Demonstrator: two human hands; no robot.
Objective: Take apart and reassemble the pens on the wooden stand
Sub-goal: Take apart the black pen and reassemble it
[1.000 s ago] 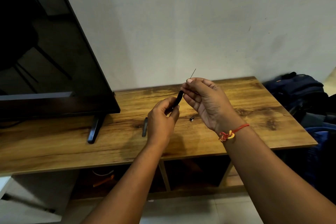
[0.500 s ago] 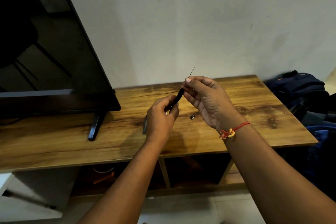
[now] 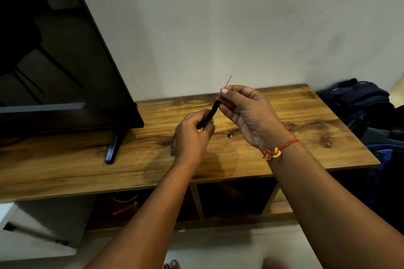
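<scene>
Pen (image 3: 212, 111): one black barrel is in the air above the wooden stand (image 3: 306, 137), not resting on it. The left hand (image 3: 192, 135) is clenched round the barrel's lower end, and the upper end rises out of that grip toward the right hand (image 3: 249, 116). The right hand pinches a thin refill (image 3: 228, 80) at the barrel's mouth, with its fine end standing just above the pinching fingertips.

Progress, as judged: this pen is apart and not yet whole. A small dark end piece (image 3: 230, 135) lies on the stand below the right hand's grip, between the two wrists. A longer dark part (image 3: 173, 146) lies just left of the left hand (cap or second pen, cannot tell). Whether the refill is going in or coming out cannot be told from one view. Left to do at least: seat the refill, then fit the loose pieces.

Containers: the stand has open compartments beneath. The one below the left forearm holds a white cable (image 3: 124, 198) and an orange object (image 3: 125, 208). The one below the right forearm (image 3: 236, 201) is too dark to read.
</scene>
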